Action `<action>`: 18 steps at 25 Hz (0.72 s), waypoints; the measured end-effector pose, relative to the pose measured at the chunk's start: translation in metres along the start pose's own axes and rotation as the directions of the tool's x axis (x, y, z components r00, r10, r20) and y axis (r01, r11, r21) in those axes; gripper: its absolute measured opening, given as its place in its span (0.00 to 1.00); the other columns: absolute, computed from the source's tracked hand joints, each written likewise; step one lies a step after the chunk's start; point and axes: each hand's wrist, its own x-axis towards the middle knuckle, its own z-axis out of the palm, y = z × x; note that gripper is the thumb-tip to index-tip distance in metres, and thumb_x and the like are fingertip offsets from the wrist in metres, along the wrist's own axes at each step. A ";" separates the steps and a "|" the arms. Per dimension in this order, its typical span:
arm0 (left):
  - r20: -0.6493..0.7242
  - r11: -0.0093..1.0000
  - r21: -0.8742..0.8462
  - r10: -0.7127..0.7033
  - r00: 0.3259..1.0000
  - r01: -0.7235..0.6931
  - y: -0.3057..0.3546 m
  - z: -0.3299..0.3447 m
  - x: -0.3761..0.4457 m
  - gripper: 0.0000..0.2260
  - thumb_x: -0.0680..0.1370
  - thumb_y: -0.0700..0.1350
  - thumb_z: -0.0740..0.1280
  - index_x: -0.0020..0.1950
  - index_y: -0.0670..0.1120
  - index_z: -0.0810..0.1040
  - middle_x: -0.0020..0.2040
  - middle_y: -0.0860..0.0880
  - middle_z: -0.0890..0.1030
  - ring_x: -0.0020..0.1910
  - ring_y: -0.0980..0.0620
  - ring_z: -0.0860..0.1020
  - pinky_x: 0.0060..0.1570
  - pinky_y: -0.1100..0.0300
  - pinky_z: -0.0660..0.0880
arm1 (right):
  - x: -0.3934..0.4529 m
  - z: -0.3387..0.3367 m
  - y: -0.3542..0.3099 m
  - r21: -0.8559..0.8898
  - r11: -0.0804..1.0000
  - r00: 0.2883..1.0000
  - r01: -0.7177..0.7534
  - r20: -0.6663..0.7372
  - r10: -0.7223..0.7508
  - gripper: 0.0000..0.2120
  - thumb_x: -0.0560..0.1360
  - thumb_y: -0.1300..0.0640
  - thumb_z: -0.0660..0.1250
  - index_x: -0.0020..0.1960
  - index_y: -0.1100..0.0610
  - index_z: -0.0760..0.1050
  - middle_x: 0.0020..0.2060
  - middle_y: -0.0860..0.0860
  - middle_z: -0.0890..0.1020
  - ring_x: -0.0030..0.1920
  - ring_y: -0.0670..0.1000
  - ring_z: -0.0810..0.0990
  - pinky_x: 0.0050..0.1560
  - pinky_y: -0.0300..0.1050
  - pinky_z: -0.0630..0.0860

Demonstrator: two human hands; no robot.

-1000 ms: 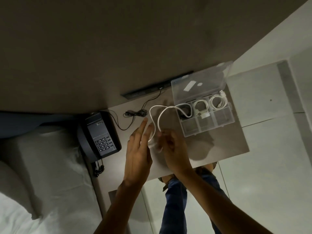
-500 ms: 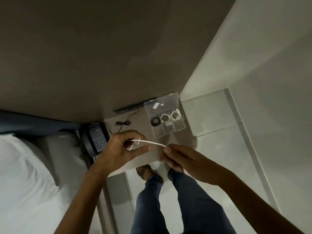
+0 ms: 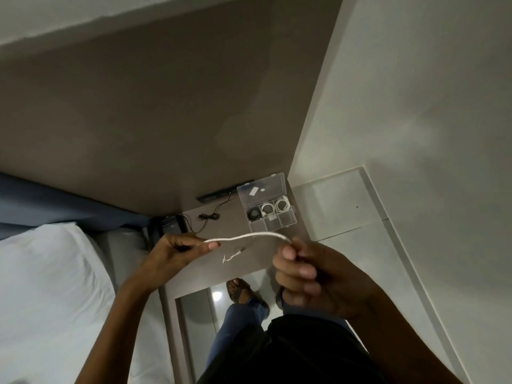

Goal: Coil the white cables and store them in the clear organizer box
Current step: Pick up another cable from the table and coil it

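presently we find the white cable (image 3: 249, 236) stretched in the air between both hands, its long axis running left to right across the view, bowed slightly upward in the middle; the left hand (image 3: 177, 253) pinches one end between thumb and fingers, and the right hand (image 3: 310, 275) is closed round the other end, with any slack beyond it hidden in the fist; we cannot tell how much length remains there. the clear organizer box (image 3: 267, 206) lies open on the bedside table (image 3: 221, 225), beyond the cable and nearer the right hand; two of its rear compartments already hold coiled white cables, a third holds a dark item, and the front row looks free. a small white piece (image 3: 231, 256) lies on the table under the span. we judge coiling not yet begun on this cable; the coming move turns on bringing one end toward the other along that left-right axis.
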 end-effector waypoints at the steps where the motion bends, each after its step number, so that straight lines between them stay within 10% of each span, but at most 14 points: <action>1: 0.008 1.000 0.015 -0.001 1.000 0.001 0.003 0.003 -0.006 0.10 0.81 0.48 0.70 0.55 0.59 0.91 0.49 0.44 0.90 0.49 0.49 0.87 0.51 0.60 0.83 | 0.006 0.005 -0.001 0.123 0.990 0.997 0.070 -0.022 -0.068 0.11 0.87 0.57 0.62 0.60 0.64 0.78 0.43 0.52 0.84 0.42 0.49 0.85 0.53 0.48 0.83; 4: 0.104 0.995 0.094 0.017 0.994 -0.027 0.018 0.026 -0.022 0.14 0.81 0.62 0.70 0.59 0.59 0.89 0.51 0.42 0.89 0.51 0.42 0.87 0.52 0.45 0.86 | 0.029 0.007 -0.003 0.232 0.899 0.921 0.372 -0.208 -0.328 0.15 0.87 0.56 0.61 0.70 0.63 0.77 0.56 0.55 0.87 0.56 0.52 0.87 0.65 0.51 0.83; 7: 0.105 0.974 0.178 0.123 0.987 -0.140 0.037 0.050 -0.031 0.15 0.83 0.65 0.66 0.60 0.60 0.87 0.52 0.52 0.88 0.48 0.48 0.87 0.49 0.49 0.85 | 0.039 0.003 -0.007 -0.705 0.653 0.718 0.277 -0.299 -0.628 0.15 0.88 0.58 0.61 0.71 0.56 0.78 0.69 0.49 0.84 0.72 0.47 0.81 0.73 0.46 0.78; 9: -0.030 0.962 0.177 0.214 0.976 -0.206 0.060 0.044 -0.030 0.14 0.84 0.65 0.65 0.57 0.60 0.86 0.48 0.50 0.86 0.42 0.45 0.83 0.42 0.44 0.82 | 0.037 -0.002 -0.007 -0.966 0.258 0.815 -0.024 -0.168 -0.555 0.13 0.87 0.58 0.63 0.69 0.54 0.80 0.67 0.46 0.85 0.69 0.43 0.82 0.71 0.48 0.80; 11: -0.114 0.944 0.180 0.298 0.948 -0.275 0.085 0.031 -0.024 0.14 0.85 0.64 0.64 0.56 0.58 0.85 0.46 0.49 0.85 0.39 0.45 0.81 0.39 0.45 0.79 | 0.031 0.000 -0.001 -0.977 0.173 0.927 -0.122 -0.174 -0.331 0.12 0.88 0.55 0.62 0.68 0.53 0.80 0.61 0.46 0.87 0.66 0.43 0.83 0.69 0.53 0.81; 15: -0.086 0.937 0.111 0.341 0.936 -0.332 0.124 0.030 -0.004 0.17 0.83 0.62 0.67 0.50 0.50 0.83 0.40 0.50 0.79 0.37 0.45 0.77 0.39 0.47 0.76 | 0.019 0.016 0.002 -0.795 0.598 0.988 -0.103 -0.153 -0.032 0.14 0.88 0.50 0.61 0.66 0.53 0.81 0.48 0.48 0.89 0.58 0.47 0.87 0.69 0.51 0.77; 18: -0.088 0.948 -0.070 0.305 0.948 -0.311 0.128 0.045 0.005 0.14 0.84 0.52 0.66 0.46 0.43 0.78 0.38 0.54 0.77 0.38 0.54 0.75 0.43 0.59 0.75 | 0.024 0.034 -0.015 -0.036 0.996 0.989 -0.077 0.120 0.081 0.14 0.88 0.57 0.60 0.62 0.64 0.81 0.44 0.54 0.88 0.51 0.52 0.88 0.67 0.53 0.81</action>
